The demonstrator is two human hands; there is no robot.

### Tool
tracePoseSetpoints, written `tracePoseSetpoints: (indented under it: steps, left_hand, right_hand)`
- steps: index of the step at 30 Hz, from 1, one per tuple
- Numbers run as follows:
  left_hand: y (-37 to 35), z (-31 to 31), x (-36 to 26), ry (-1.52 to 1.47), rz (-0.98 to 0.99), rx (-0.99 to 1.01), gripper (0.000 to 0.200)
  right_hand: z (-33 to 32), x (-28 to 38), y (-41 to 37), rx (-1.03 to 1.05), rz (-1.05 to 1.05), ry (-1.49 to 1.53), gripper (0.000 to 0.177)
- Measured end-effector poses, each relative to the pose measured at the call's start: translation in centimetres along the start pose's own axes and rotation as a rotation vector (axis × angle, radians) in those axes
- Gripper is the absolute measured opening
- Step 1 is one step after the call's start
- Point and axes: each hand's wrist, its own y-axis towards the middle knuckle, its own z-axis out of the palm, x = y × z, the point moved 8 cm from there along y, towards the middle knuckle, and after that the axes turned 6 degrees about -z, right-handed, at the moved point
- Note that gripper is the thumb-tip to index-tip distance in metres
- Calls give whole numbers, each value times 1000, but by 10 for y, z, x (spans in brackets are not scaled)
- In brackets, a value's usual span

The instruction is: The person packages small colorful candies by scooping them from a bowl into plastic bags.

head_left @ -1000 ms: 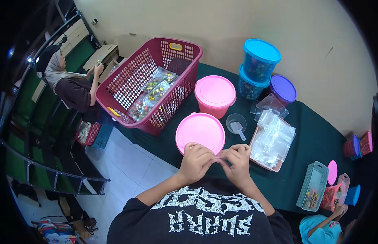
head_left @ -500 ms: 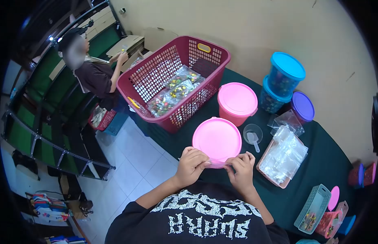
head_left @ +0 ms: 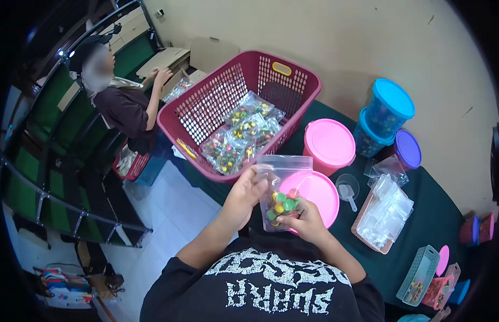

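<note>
A clear zip bag (head_left: 284,166) hangs upright in front of me, with green, yellow and red rounded pieces (head_left: 281,203) gathered in its lower half. My right hand (head_left: 309,221) grips its lower right side, thumb across the front. At the left edge of the bag is my left hand (head_left: 241,197), its curled fingers holding that side and partly seen through the plastic. Behind the bag, a pink-lidded tub (head_left: 322,201) stands on the table, partly covered from view.
A maroon basket (head_left: 204,118) holds several filled bags. Another pink tub (head_left: 330,142), stacked blue-lidded tubs (head_left: 391,99), a scoop in a bowl (head_left: 347,194) and a tray of clear bags (head_left: 383,214) stand rightward. A person (head_left: 123,107) works at the left.
The bag was pinched along an edge low over the pink lid; now it is raised upright, its pieces showing. My left hand has moved up and my right hand grips lower on the bag.
</note>
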Motion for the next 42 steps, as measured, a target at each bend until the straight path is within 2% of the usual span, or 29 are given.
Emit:
tracePoseSetpoints:
  steps: [1, 2, 4, 5, 6, 8, 12, 14, 16, 17, 18, 19, 20, 22, 23, 24, 26, 27, 28, 29, 31, 34, 36, 37, 38, 39, 40, 42]
  left_hand:
    - [4, -2, -6, 136, -44, 87, 40]
    - [8, -10, -16, 134, -40, 106, 40]
    - [14, -20, -17, 269, -200, 231, 52]
    - [22, -32, -25, 293, -80, 197, 44]
    - [27, -43, -32, 288, -80, 207, 44]
    - [40, -72, -47, 426, -116, 162, 30]
    - [59, -102, -64, 632, -134, 138, 22]
    - [73, -116, -64, 648, -90, 198, 26]
    - [85, -132, -60, 534, -97, 212, 30]
    - [89, -136, -66, 594, 22, 200, 31]
    - [91, -139, -69, 591, 20, 217, 31]
    - [93, -146, -66, 565, -88, 211, 30]
    - [95, -152, -62, 540, -193, 202, 30]
    - [99, -156, -65, 537, -195, 212, 30]
    - [100, -157, -70, 462, -193, 190, 32]
    - [102, -160, -74, 387, -192, 169, 35]
    - [108, -167, -68, 361, -234, 187, 39]
    - [110, -166, -68, 238, -208, 198, 42]
    - [110, -166, -71, 115, -182, 206, 46]
    - [107, -162, -69, 87, -281, 284, 55]
    - [109, -163, -72, -20, -289, 269, 57]
    - [112, -167, -74, -188, -291, 248, 64]
    - [116, -179, -90, -317, -45, 203, 65]
    - [112, -179, -101, -267, 49, 181, 67]
    - [112, -178, -98, -260, 41, 189, 67]
    - [111, -195, -101, -158, 125, -21, 68]
    - [106, -210, -106, -56, 212, -227, 70]
    - [104, -210, -107, -52, 223, -227, 70]
  right_hand:
    - [1, -6, 7, -24, 107, 55, 29]
    - [5, -4, 19, -37, 97, 44, 29]
    - [15, -4, 45, -70, 128, 143, 29]
    - [20, -3, 57, -75, 152, 25, 29]
    - [29, 1, 73, -153, 37, -53, 27]
    - [44, 4, 97, -168, 50, -72, 26]
    - [54, -16, 126, -195, 163, -73, 27]
    - [55, -34, 137, -248, 174, -74, 27]
    - [63, -36, 148, -304, 183, -46, 28]
    - [63, -35, 156, -339, 59, -74, 30]
    - [62, -28, 162, -370, -66, -106, 32]
    - [64, -32, 164, -344, 37, -51, 37]
    - [63, -29, 168, -355, 35, -56, 37]
    - [61, -35, 175, -367, 173, -151, 41]
    - [62, -43, 177, -377, 243, -74, 49]
    - [62, -46, 181, -387, 239, -76, 49]
    - [70, -47, 191, -374, 80, 385, 59]
    - [69, -46, 192, -233, 106, 360, 70]
    - [67, -47, 194, -237, 106, 360, 70]
    - [68, -48, 195, -247, 94, 449, 74]
    - [67, -47, 198, -223, 86, 511, 84]
    - [63, -41, 210, -228, 59, 525, 85]
    - [65, -30, 221, -218, 41, 529, 90]
    - [68, -26, 227, -198, 50, 504, 90]
    - [70, -25, 231, -179, 59, 481, 90]
    - [54, -52, 233, -305, 164, 376, 91]
    - [48, -58, 235, -316, 152, 380, 91]
    - [26, -74, 226, -511, 353, 125, 91]
